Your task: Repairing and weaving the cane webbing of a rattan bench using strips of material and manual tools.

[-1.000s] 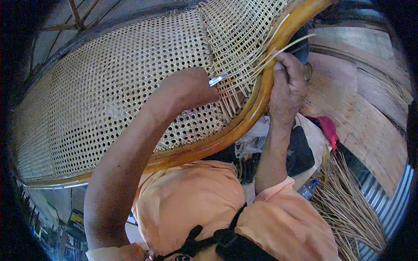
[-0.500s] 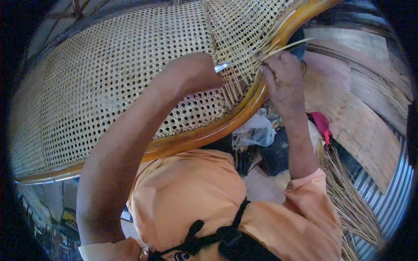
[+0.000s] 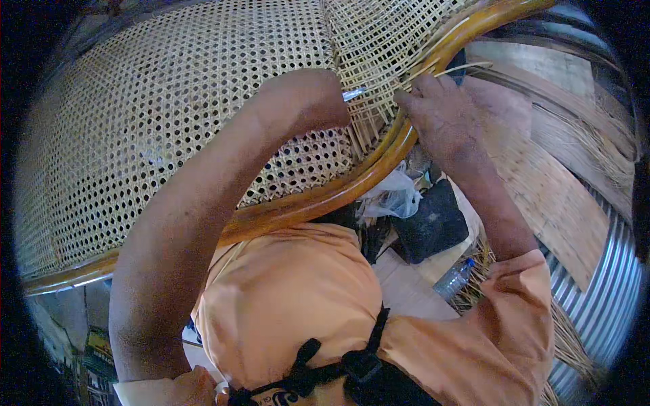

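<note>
A large panel of woven cane (image 3: 203,81) with rows of round holes spreads before me, edged by a glossy brown curved wooden frame (image 3: 318,203). My left hand (image 3: 308,101) is closed in a fist over the weave, and from it a thin shiny metal tool (image 3: 354,94) points right into the looser weave; its grip is hidden. At the frame's right curve, my right hand (image 3: 440,115) pinches a pale cane strip (image 3: 467,66) whose free end sticks out to the right. Below the metal tool, several strips (image 3: 365,128) run side by side with few crossings.
Under the frame lie a clear plastic bag (image 3: 393,193), a black flat object (image 3: 431,222) and a plastic bottle (image 3: 453,279). Wooden boards (image 3: 542,169) and corrugated metal sheet (image 3: 613,250) lie to the right, with a bundle of long cane (image 3: 572,345) near my right sleeve.
My right forearm has swung outward to the right, uncovering the black object and the bottle. The metal tool has moved slightly right and up with my left hand.
</note>
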